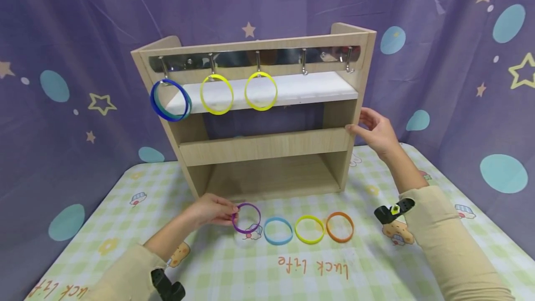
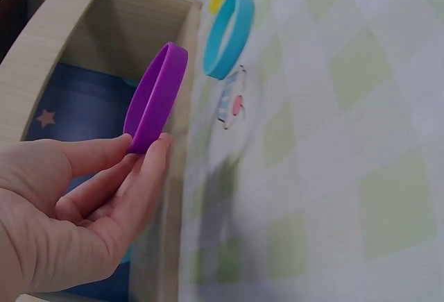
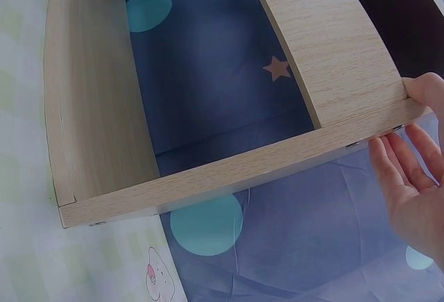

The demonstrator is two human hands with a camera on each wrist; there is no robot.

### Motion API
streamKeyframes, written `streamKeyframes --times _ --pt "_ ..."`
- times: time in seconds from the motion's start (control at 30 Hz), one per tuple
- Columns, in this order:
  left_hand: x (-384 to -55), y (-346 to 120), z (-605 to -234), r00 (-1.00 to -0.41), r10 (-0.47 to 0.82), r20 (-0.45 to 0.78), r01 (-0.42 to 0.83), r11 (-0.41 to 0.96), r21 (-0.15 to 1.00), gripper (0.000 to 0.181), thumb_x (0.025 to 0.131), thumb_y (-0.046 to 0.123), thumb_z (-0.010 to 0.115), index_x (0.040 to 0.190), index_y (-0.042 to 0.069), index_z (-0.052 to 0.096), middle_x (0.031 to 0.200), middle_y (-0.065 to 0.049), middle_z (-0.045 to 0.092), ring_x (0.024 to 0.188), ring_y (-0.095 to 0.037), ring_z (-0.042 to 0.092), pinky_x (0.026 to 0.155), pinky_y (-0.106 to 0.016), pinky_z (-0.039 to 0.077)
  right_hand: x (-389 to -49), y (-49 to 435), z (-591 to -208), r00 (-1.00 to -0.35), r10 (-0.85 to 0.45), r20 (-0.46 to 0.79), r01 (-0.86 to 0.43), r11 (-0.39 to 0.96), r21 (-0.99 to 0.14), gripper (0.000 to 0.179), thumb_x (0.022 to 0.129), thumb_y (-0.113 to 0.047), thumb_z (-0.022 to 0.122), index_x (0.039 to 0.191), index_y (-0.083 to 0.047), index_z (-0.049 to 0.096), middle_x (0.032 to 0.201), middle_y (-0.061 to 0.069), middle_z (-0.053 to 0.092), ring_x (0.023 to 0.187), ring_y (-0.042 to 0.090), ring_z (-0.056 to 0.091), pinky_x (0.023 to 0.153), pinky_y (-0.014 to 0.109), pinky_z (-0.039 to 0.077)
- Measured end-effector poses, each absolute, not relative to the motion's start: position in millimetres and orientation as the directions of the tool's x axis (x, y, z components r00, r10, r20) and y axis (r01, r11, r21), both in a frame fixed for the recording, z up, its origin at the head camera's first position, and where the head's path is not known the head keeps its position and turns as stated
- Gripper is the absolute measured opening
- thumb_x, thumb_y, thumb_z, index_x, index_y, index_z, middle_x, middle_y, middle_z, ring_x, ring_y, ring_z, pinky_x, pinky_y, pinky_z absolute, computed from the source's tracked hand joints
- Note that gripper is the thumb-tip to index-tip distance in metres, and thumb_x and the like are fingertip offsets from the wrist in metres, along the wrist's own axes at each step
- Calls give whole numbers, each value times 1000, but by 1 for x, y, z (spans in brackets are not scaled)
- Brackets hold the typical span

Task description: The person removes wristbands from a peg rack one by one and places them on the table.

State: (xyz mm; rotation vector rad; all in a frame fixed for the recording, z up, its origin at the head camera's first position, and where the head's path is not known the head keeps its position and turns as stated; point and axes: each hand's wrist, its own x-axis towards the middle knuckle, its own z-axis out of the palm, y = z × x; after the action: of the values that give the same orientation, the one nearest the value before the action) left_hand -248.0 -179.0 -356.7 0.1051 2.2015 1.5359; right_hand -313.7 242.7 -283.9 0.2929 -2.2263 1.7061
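Note:
My left hand (image 1: 215, 209) pinches a purple wristband (image 1: 258, 213) by its edge between thumb and fingertips, above the table in front of the wooden rack (image 1: 263, 149). In the left wrist view the purple wristband (image 2: 158, 101) stands upright out of the fingers. My right hand (image 1: 376, 130) holds the rack's right side panel, its thumb at the front edge and its fingers on the outer face, as the right wrist view also shows. A light blue wristband (image 1: 278, 231), a yellow wristband (image 1: 309, 230) and an orange wristband (image 1: 340, 227) lie in a row on the table.
A metal strip with several hooks (image 1: 304, 62) runs along the rack's top. A blue wristband (image 1: 170, 118) and a teal one hang together at the left hook; single yellow wristbands (image 1: 217, 112) (image 1: 261, 108) hang from two others. Checked cloth (image 1: 234, 273) covers the table; purple curtains (image 1: 292, 3) surround it.

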Motion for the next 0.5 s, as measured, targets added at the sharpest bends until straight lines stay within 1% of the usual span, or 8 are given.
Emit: streamKeyframes --times 0.23,0.5 --pt "-246 -176 -366 -884 316 -344 -196 417 887 29 91 1 61 111 -19 60 85 -18 73 73 -14 70 74 -29 63 -315 244 -284 -934 27 356 -333 295 -896 52 87 -16 70 134 -8 50 100 -25 58 100 -6 55 80 4 49" --pt "-244 -175 -374 -873 342 -349 -157 480 863 25 91 3 61 107 -17 63 84 -15 74 71 -12 69 73 -29 63 -314 245 -284 -940 24 342 -320 299 -899 54 88 -17 70 136 -9 48 101 -26 58 102 -6 54 80 4 49"
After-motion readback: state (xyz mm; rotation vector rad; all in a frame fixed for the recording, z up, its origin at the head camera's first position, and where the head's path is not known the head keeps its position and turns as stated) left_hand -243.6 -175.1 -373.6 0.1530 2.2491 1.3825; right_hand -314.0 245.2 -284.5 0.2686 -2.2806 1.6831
